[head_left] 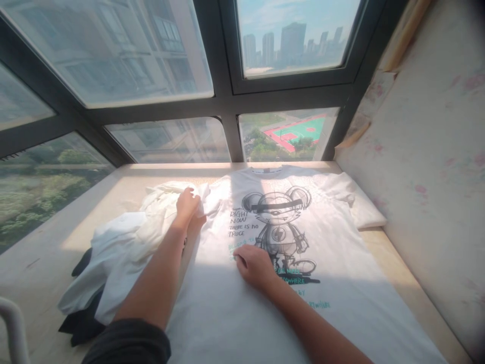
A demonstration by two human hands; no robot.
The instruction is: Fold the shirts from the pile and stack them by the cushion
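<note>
A white T-shirt (220, 303) lies spread flat, front up, with its collar toward the window. A sketched bear figure (278, 222) and black and green lettering are printed on its front. My left hand (188, 203) is at the sleeve on the left, its fingers bent and closed on the white cloth there. Lower down, my right hand (254, 266) rests on the shirt's front beside the print, over part of the green lettering. Its fingers are curled together, and their undersides are hidden, so any cloth between them cannot be made out.
A crumpled heap of white and cream clothes (125, 237), with black pieces (85, 318), lies at the left. Folded white cloth (366, 210) sits by the right wall (424, 151). Window frames (231, 103) border the far side. A white curved rail (13, 323) shows at lower left.
</note>
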